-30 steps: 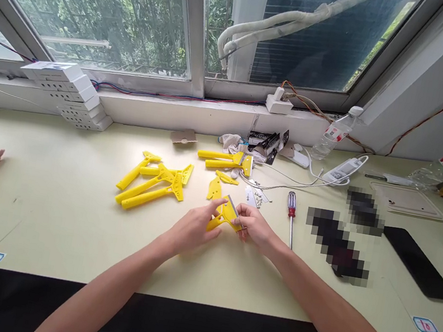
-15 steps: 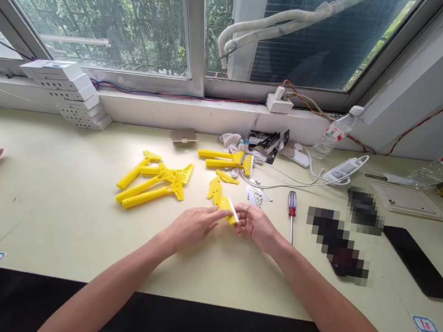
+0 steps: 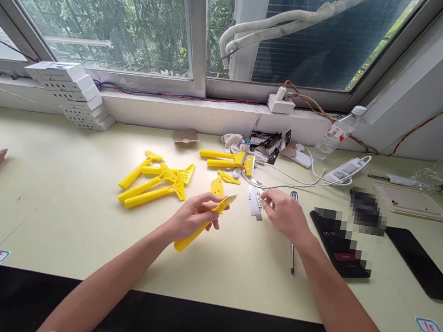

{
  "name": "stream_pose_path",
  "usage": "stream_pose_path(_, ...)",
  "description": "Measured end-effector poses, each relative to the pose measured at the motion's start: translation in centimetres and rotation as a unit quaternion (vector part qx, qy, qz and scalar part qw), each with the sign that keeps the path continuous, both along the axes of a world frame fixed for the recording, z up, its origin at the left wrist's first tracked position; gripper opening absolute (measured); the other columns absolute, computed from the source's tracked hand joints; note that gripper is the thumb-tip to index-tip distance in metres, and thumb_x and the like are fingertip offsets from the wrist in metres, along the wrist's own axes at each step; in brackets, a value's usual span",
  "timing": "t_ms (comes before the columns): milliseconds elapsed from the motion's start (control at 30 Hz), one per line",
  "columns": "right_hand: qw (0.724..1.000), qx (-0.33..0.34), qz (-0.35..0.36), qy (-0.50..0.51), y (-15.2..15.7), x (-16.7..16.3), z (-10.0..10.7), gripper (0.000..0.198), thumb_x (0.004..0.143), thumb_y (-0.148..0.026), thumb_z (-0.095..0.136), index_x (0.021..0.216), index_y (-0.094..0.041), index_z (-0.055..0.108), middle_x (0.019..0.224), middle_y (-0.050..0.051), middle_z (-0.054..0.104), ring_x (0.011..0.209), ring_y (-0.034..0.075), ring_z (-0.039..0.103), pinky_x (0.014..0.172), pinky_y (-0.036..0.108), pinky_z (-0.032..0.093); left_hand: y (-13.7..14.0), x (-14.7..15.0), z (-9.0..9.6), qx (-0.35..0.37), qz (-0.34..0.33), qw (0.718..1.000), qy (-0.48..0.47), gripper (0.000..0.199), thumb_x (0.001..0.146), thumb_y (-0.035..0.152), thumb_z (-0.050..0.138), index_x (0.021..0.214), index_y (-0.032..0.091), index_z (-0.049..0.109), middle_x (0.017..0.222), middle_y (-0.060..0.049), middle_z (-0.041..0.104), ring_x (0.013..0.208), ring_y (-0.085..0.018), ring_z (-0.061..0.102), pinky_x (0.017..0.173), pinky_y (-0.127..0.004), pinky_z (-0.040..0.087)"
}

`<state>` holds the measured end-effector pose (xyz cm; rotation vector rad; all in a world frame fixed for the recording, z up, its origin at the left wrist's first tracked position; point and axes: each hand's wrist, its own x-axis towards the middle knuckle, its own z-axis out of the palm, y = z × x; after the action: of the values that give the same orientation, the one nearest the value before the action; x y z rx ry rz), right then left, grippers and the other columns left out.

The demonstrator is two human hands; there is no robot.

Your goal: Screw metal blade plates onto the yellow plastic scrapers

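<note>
Our left hand [image 3: 191,219] is closed around a yellow scraper body [image 3: 200,223], head end tilted up toward the window. Our right hand [image 3: 286,216] is loosely open, holding nothing we can make out, fingertips just beside the metal blade [image 3: 254,204] lying flat on the table [image 3: 68,219]. We judge the blade best pinched by its blunt edges, scraper head kept steady. Screwdriver [image 3: 293,240] lies under the right wrist; assembled scrapers [image 3: 155,180] lie to the left

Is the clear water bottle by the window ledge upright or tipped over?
Tipped. The water bottle leans at a slant against the ledge, its white cap highest and pointing right, its base on the table.
</note>
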<state>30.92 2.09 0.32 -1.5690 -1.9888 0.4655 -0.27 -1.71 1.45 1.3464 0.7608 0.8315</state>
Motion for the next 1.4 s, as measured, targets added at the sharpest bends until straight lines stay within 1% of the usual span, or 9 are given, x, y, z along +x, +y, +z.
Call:
stream_pose_path(67, 0.999, -0.009, 0.019, -0.046, 0.8, 1.6, -0.5, 0.017, 0.096, -0.026, 0.057, 0.095, -0.023, 0.073, 0.1, 0.007, 0.076, 0.085, 0.022, 0.065, 0.075, 0.036, 0.044, 0.0, 0.1, 0.1, -0.065, -0.015, 0.997, -0.045, 0.034, 0.095, 0.04, 0.08, 0.113, 0.022, 0.058, 0.127, -0.014, 0.076, 0.076, -0.017, 0.075, 0.066, -0.028, 0.052)
stream_pose_path(167, 0.998, -0.021, 0.031, -0.055, 1.4, 2.8, -1.1, 0.017, 0.094, -0.024, 0.059, 0.094, -0.023, 0.075, 0.098, 0.007, 0.076, 0.083, 0.023, 0.065, 0.074, 0.036, 0.044, 0.0, 0.4, -0.2, -0.142, -0.029, 0.986, -0.081, 0.045, 0.09, 0.041, 0.086, 0.115, 0.023, 0.052, 0.128, -0.016, 0.076, 0.076, -0.017, 0.076, 0.067, -0.028, 0.052)
stream_pose_path(267, 0.996, -0.028, 0.056, -0.056, 1.5, 2.6, -1.5, 0.017, 0.091, -0.021, 0.062, 0.094, -0.025, 0.079, 0.099, 0.007, 0.076, 0.083, 0.022, 0.066, 0.075, 0.036, 0.045, 0.0, 0.7, -0.8, -0.182, -0.037, 0.977, -0.104, 0.052, 0.088, 0.041, 0.087, 0.117, 0.024, 0.048, 0.128, -0.018, 0.076, 0.074, -0.017, 0.076, 0.065, -0.026, 0.051)
stream_pose_path(400, 0.995, -0.039, 0.08, -0.053, 1.4, 1.9, -1.9, 0.014, 0.092, -0.024, 0.065, 0.092, -0.026, 0.079, 0.096, 0.006, 0.075, 0.084, 0.023, 0.066, 0.075, 0.035, 0.045, 0.0, 1.0, -1.5, -0.211, -0.047, 0.97, -0.112, 0.052, 0.09, 0.04, 0.086, 0.119, 0.025, 0.045, 0.126, -0.018, 0.077, 0.075, -0.017, 0.077, 0.066, -0.025, 0.051)
stream_pose_path(600, 0.995, -0.047, 0.07, -0.045, 1.4, 1.7, -2.2, 0.014, 0.097, -0.029, 0.063, 0.086, -0.024, 0.07, 0.093, 0.007, 0.073, 0.082, 0.022, 0.063, 0.073, 0.035, 0.042, 0.1, 1.0, -1.8, -0.214, -0.052, 0.969, -0.114, 0.048, 0.096, 0.04, 0.081, 0.121, 0.024, 0.044, 0.127, -0.018, 0.076, 0.078, -0.017, 0.078, 0.067, -0.024, 0.055)
stream_pose_path(800, 0.998, -0.021, 0.055, -0.013, 0.2, -0.4, -1.1, 0.021, 0.107, -0.036, 0.049, 0.096, -0.024, 0.061, 0.103, 0.009, 0.069, 0.088, 0.024, 0.063, 0.076, 0.037, 0.044, 0.0, 1.1, -1.8, -0.206, -0.054, 0.971, -0.104, 0.049, 0.096, 0.042, 0.081, 0.122, 0.024, 0.043, 0.127, -0.017, 0.076, 0.079, -0.019, 0.08, 0.07, -0.026, 0.059)
stream_pose_path(1000, 0.985, 0.022, 0.156, 0.07, -2.5, -4.6, -0.6, 0.024, 0.108, -0.037, 0.049, 0.094, -0.026, 0.064, 0.099, 0.009, 0.069, 0.078, 0.022, 0.057, 0.073, 0.037, 0.043, -0.3, 1.8, -2.2, -0.204, -0.078, 0.971, -0.097, 0.054, 0.094, 0.044, 0.083, 0.124, 0.024, 0.043, 0.125, -0.018, 0.077, 0.078, -0.022, 0.082, 0.073, -0.029, 0.062)
stream_pose_path(1200, 0.986, 0.024, 0.151, 0.062, -3.1, -6.0, -1.1, 0.029, 0.108, -0.041, 0.049, 0.09, -0.026, 0.065, 0.093, 0.009, 0.069, 0.074, 0.02, 0.055, 0.068, 0.035, 0.039, -0.8, 2.3, -2.7, -0.215, -0.076, 0.969, -0.094, 0.054, 0.094, 0.046, 0.082, 0.126, 0.024, 0.044, 0.119, -0.016, 0.079, 0.075, -0.023, 0.083, 0.079, -0.034, 0.065)
stream_pose_path(1400, 0.988, 0.027, 0.138, 0.063, -3.2, -5.9, -0.8, 0.027, 0.108, -0.038, 0.05, 0.089, -0.026, 0.065, 0.096, 0.009, 0.068, 0.079, 0.021, 0.059, 0.072, 0.035, 0.044, -0.9, 2.4, -2.9, -0.213, -0.067, 0.97, -0.099, 0.055, 0.093, 0.047, 0.084, 0.125, 0.024, 0.045, 0.117, -0.016, 0.08, 0.075, -0.024, 0.083, 0.078, -0.035, 0.065)
